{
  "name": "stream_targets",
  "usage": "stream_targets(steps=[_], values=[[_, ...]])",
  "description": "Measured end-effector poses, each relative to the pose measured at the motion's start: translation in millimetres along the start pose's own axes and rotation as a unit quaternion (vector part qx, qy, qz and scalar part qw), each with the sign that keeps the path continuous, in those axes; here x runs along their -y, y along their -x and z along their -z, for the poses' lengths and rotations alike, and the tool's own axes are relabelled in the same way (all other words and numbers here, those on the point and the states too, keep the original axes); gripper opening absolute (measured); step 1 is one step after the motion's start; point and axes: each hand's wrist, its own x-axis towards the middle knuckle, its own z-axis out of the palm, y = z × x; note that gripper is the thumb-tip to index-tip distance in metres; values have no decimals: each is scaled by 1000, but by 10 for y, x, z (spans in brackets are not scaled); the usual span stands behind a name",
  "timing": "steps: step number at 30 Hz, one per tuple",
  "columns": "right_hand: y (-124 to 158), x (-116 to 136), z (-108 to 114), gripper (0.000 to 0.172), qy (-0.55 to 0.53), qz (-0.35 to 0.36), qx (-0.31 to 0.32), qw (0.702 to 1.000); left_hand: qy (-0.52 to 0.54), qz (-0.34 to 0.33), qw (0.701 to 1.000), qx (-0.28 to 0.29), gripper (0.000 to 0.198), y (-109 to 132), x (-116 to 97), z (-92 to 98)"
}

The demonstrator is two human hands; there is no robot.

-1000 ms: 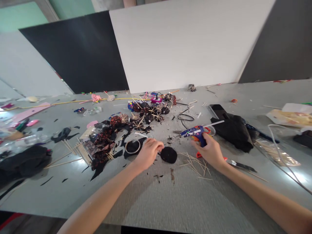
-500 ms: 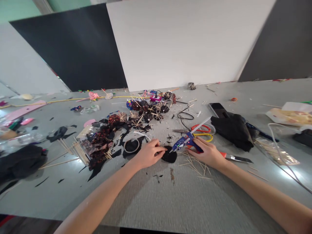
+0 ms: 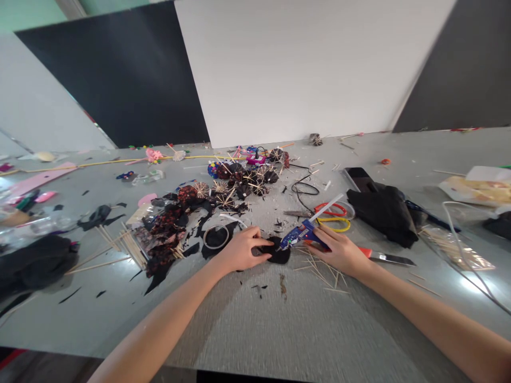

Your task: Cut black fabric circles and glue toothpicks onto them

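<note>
A round black fabric piece (image 3: 280, 254) lies on the grey table, its left edge under the fingertips of my left hand (image 3: 245, 250). The thumb and forefinger of that hand are slightly apart at the cloth; whether they pinch it is hard to tell. My right hand (image 3: 337, 249) is wrapped round a blue glue gun (image 3: 298, 234) with a white glue stick in its back. The gun's nozzle points left, at the black fabric. Thin wooden sticks (image 3: 322, 270) lie beneath and beside my right hand.
Scissors (image 3: 333, 223), a knife (image 3: 393, 259), a phone (image 3: 358, 180) and black cloth (image 3: 381, 213) lie right. Behind are stick-covered dark balls (image 3: 243, 181). To the left sit a tape ring (image 3: 216, 237), dark scraps (image 3: 163, 234) and a stick bundle (image 3: 131, 247).
The glue gun's nozzle has shifted slightly left, over the black fabric. My left thumb and forefinger have spread a little at the fabric's edge.
</note>
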Motion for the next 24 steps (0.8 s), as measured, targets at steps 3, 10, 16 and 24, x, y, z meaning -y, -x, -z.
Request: stream_targets(steps=[3, 10, 16, 24], values=[[-20, 32, 17, 23, -4, 9, 13, 1000, -6, -1, 1000, -2, 34, 3, -11, 1], [-42, 55, 35, 21, 7, 20, 15, 1000, -12, 6, 1000, 1, 34, -3, -33, 14], [-40, 52, 33, 20, 11, 22, 24, 999, -14, 1, 1000, -2, 34, 3, -17, 6], [-36, 48, 31, 20, -2, 9, 29, 1000, -12, 2, 1000, 1, 33, 0, -30, 16]])
